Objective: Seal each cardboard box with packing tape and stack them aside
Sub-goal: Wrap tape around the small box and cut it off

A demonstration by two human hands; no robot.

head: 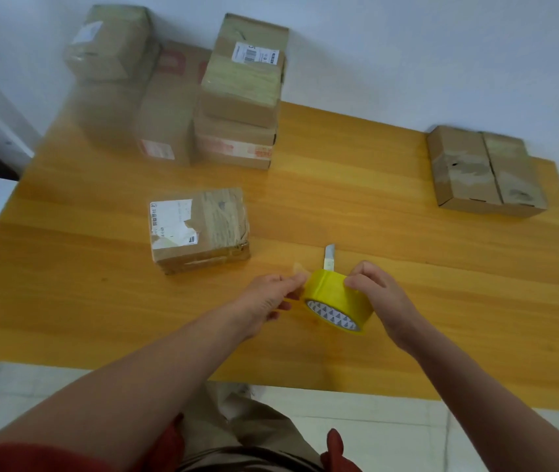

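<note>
The roll of glossy yellow packing tape [337, 298] is at the near middle of the orange wood-grain counter [373, 185]; whether it rests on the wood or is lifted cannot be told. It is tilted so that its round core face, printed with small grey triangles, tips toward the person. Its far rim is covered by the right hand [383, 298], whose fingers curl over the top of the roll. The left hand [268, 301] pinches the peeled tape end [300, 270], a thin translucent strip drawn leftward and hard to make out against the wood. Behind the roll a silver metal blade [328, 256] points toward the wall, its handle hidden. Well apart to the left lies a small brown cardboard box [199, 229] with a torn white label and wrinkled old tape. At the far right sits a flat brown cardboard box [486, 172], two top flaps meeting in a seam. Against the white wall stand stacked cardboard boxes [240, 97]; those further left are blurred
</note>
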